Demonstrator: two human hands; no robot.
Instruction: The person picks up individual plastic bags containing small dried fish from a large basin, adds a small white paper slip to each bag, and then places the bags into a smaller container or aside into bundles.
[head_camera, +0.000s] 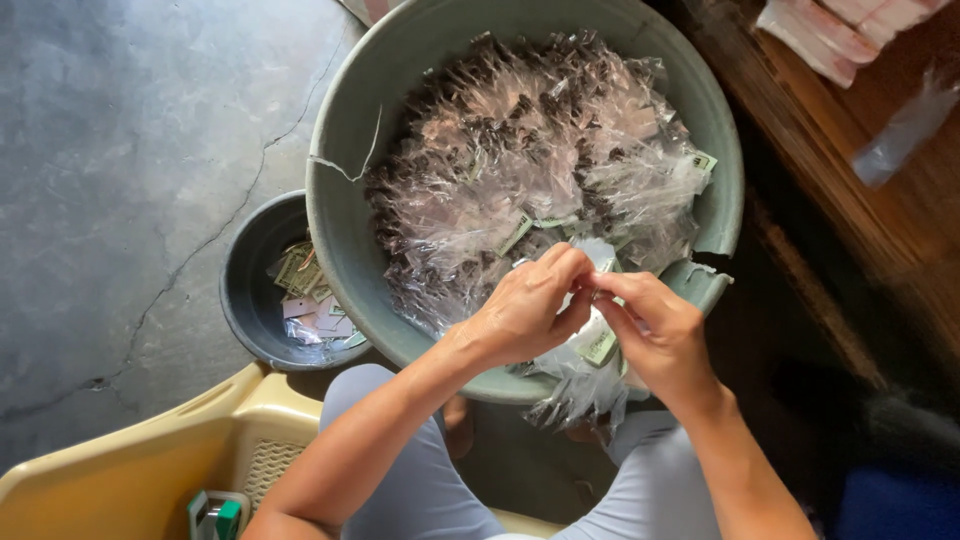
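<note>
A large grey-green plastic basin stands on the floor, filled with several clear plastic bags of dark, small pieces. Over its near rim my left hand and my right hand meet. Both pinch the top of one clear bag that hangs down past the rim, with a small green paper label inside it. My fingertips touch each other at the bag's mouth.
A small dark bucket to the basin's left holds loose green and pink paper labels. A cream plastic chair sits at the lower left. A wooden table with pink packets lies at the right. The basin's rim is cracked.
</note>
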